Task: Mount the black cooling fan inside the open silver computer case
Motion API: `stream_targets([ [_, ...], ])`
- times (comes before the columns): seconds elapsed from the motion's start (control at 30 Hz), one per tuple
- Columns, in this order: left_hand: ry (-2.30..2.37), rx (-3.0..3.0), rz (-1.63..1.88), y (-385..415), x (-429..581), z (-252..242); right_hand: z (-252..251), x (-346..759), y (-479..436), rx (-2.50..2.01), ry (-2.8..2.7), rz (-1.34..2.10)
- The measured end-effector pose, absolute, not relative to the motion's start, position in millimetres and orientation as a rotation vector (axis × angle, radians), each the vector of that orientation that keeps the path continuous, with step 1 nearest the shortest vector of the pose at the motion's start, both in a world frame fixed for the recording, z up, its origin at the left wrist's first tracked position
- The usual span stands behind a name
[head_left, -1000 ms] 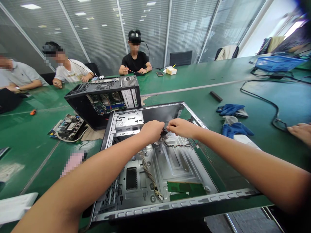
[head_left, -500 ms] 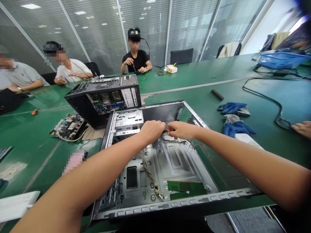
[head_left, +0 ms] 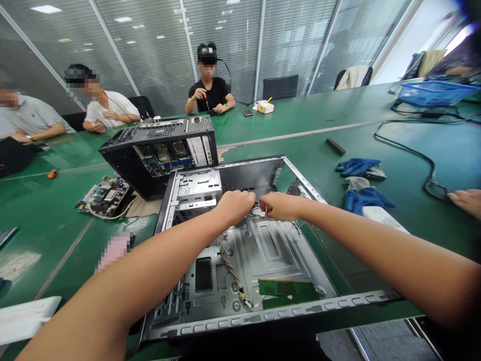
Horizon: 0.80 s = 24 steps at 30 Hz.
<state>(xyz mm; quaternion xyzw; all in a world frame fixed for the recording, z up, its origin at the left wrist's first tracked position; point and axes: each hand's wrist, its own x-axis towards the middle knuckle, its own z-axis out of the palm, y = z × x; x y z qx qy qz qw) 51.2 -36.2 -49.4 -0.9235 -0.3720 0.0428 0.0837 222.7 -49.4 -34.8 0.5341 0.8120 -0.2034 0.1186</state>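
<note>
An open, emptied computer case (head_left: 263, 313) lies flat on the green table (head_left: 48, 220) in front of me. Both my hands reach into its far half. My left hand (head_left: 236, 205) is closed in a fist around thin wires near the drive cage (head_left: 197, 188). My right hand (head_left: 280, 205) pinches the same thin wires (head_left: 259, 210) just beside it. A braided cable bundle (head_left: 231, 273) runs down the case floor. Two green memory sticks (head_left: 287, 293) lie in the case's near right corner.
A second black computer case (head_left: 158, 153) with its board exposed stands behind, a loose circuit board (head_left: 105, 196) to its left. Blue gloves (head_left: 363, 183) and a black cable (head_left: 417, 155) lie at right. Another person's hand (head_left: 466, 200) rests at the right edge. Three people sit across the table.
My hands have drawn closer together and shifted slightly lower in the case. The bundle of connectors seen between them a second ago is hidden now; only thin wires show.
</note>
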Motion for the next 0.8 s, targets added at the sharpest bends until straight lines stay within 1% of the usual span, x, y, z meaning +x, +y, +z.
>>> stream_targets([
  [0.2,-0.972,-2.82,0.172,-38.8,51.5,-53.4,-30.4,219.4,-53.2,1.427,2.358,-0.572],
  [0.43,-0.801,-2.906,0.286,-47.8,56.1,-57.8,-31.7,220.8,-56.7,1.333,2.209,-0.82],
  [0.8,-0.676,-2.967,0.27,-49.6,58.5,-51.6,-37.7,222.5,-57.4,1.245,2.17,-0.787],
])
